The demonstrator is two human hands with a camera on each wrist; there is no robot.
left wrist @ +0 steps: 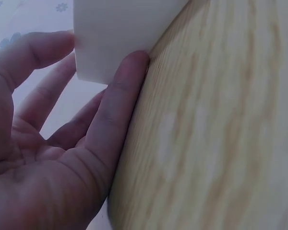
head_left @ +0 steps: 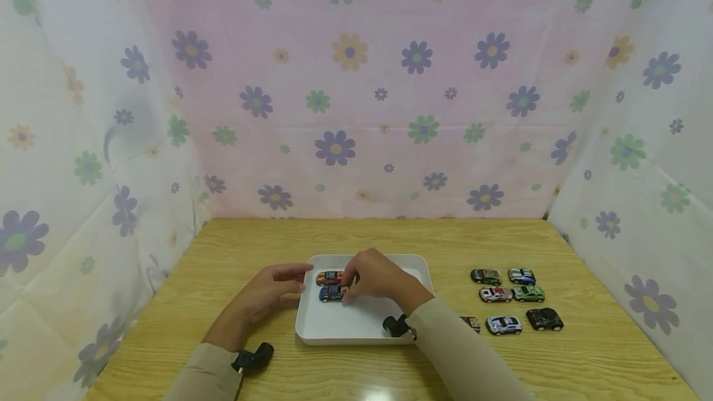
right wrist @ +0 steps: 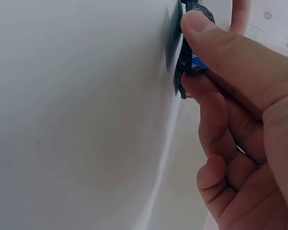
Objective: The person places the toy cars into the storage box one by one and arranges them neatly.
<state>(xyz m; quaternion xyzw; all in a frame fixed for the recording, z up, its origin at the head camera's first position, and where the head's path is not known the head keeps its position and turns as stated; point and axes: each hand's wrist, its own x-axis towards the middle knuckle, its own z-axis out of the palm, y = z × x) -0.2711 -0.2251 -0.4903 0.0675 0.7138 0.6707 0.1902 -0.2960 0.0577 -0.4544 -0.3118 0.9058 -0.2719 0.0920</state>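
Head view: my right hand (head_left: 374, 277) pinches the blue toy car (head_left: 331, 293), its length running left-right, near the white tray's (head_left: 356, 327) left edge; my left hand (head_left: 274, 294), fingers relaxed, steadies that edge.

Your right hand (head_left: 374, 276) pinches the blue toy car (head_left: 331, 293) inside the white tray (head_left: 345, 325). Your left hand (head_left: 268, 293) touches the tray's left rim.

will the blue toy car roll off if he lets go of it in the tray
Probably a little: the blue toy car sits on wheels on the smooth white tray. It looks light, pinched easily by the right hand. The rim should stop it.
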